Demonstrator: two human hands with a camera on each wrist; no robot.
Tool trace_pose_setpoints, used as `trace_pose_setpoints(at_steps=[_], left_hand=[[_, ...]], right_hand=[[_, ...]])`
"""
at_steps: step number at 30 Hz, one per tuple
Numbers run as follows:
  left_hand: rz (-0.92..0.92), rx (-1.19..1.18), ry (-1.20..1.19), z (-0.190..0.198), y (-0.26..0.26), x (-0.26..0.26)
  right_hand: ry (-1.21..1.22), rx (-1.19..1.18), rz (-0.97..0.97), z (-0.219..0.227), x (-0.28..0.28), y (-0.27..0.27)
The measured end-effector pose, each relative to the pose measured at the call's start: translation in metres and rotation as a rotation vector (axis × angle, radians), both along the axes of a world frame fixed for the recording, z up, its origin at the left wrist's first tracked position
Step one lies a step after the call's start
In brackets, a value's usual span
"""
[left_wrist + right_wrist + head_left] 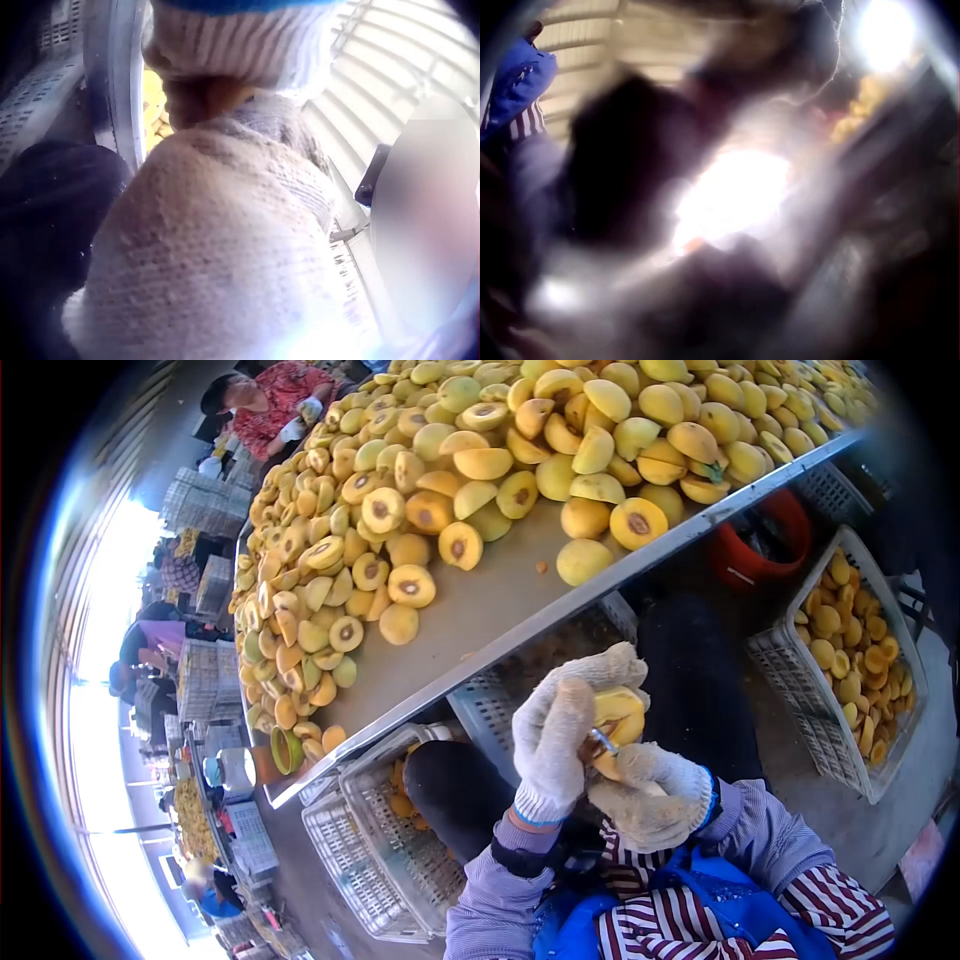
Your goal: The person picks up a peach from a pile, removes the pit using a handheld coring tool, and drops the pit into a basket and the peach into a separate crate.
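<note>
In the head view, both hands wear off-white knitted gloves and meet below the table edge. The left hand (560, 735) grips a yellow fruit (622, 712), its fingers bent around the far side. Close against it, the right hand (655, 795) holds a small tool whose metal end (603, 740) touches the fruit's cut side. An orange-brown piece (606, 764) shows just under the metal. Most of the tool's handle is hidden by the right glove. Knitted glove fabric (210, 247) fills the left wrist view. Glare and blur hide the work in the right wrist view.
Halved yellow fruits (460, 545) are heaped on a metal-edged table (480, 615). A crate of fruit (850, 755) and a red bucket (765, 545) stand right; more crates (350, 860) stand lower left. A person in red (275, 405) works across the table.
</note>
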State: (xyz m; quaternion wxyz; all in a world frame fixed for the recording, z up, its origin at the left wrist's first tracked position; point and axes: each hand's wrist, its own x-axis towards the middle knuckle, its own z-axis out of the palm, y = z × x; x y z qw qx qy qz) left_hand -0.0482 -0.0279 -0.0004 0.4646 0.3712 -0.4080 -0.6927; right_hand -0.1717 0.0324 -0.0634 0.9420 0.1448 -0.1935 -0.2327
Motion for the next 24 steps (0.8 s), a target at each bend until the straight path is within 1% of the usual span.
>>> trace_pose_setpoints(at_steps=[3, 4, 5, 6, 7, 8, 9, 11, 12, 13, 14, 15, 16, 17, 18, 19, 21, 22, 23, 24], left_hand=[[0.041, 0.013, 0.021, -0.003, 0.003, -0.001], [0.065, 0.036, 0.015, -0.001, 0.003, -0.003], [0.057, 0.160, 0.166, 0.000, 0.002, -0.003], [0.050, 0.283, 0.318, 0.001, 0.001, -0.002], [0.041, 0.405, 0.471, 0.002, 0.000, -0.003], [-0.056, 0.518, 0.845, -0.024, -0.004, 0.000], [0.048, 0.442, 0.643, -0.021, -0.004, 0.001], [0.246, 0.287, 0.231, -0.012, -0.005, 0.006], [0.303, 0.212, 0.192, -0.005, -0.006, 0.019], [0.362, 0.138, 0.149, 0.002, -0.006, 0.031], [0.466, 0.071, 0.128, 0.001, -0.008, 0.054], [0.667, -0.210, -0.180, -0.022, -0.013, 0.094], [0.760, -0.218, -0.373, -0.014, -0.008, 0.121], [0.906, -0.252, -0.668, -0.020, -0.012, 0.150], [0.797, -0.423, -1.349, -0.039, -0.011, 0.203], [0.744, -0.457, -1.910, -0.026, -0.008, 0.201], [0.794, -0.494, -1.587, -0.018, -0.021, 0.196], [0.734, -0.540, -1.425, -0.014, -0.032, 0.186], [0.646, -0.639, -1.412, -0.006, -0.043, 0.172], [0.539, -0.711, -1.429, -0.011, -0.061, 0.169]], right_hand=[[0.010, -0.042, -0.004, -0.005, 0.003, -0.001], [-0.075, -0.072, -0.030, -0.005, 0.007, -0.004], [0.200, 0.045, 0.006, 0.002, 0.003, -0.002], [0.476, 0.161, 0.044, 0.028, -0.005, -0.003], [0.600, 0.197, 0.056, 0.033, -0.007, -0.003], [0.726, 0.229, 0.072, 0.039, -0.009, -0.002], [0.701, 0.177, 0.067, 0.031, -0.010, 0.001], [0.552, 0.037, 0.013, 0.018, -0.012, 0.000], [0.428, -0.048, -0.032, 0.014, -0.013, -0.003], [0.411, -0.120, -0.077, 0.012, -0.014, -0.005], [0.395, -0.189, -0.124, 0.010, -0.016, -0.006], [0.420, -0.203, -0.137, 0.011, -0.016, -0.008], [0.443, -0.216, -0.149, 0.013, -0.016, -0.011], [0.464, -0.230, -0.160, 0.014, -0.015, -0.013], [0.445, -0.237, -0.143, 0.014, -0.013, -0.014], [0.505, -0.256, -0.136, 0.015, -0.009, -0.013], [0.630, -0.303, -0.120, 0.017, -0.003, -0.014], [0.592, -0.307, -0.088, 0.018, -0.001, -0.016], [0.621, -0.307, -0.090, 0.020, -0.001, -0.017], [0.649, -0.314, -0.093, 0.022, 0.000, -0.018]])
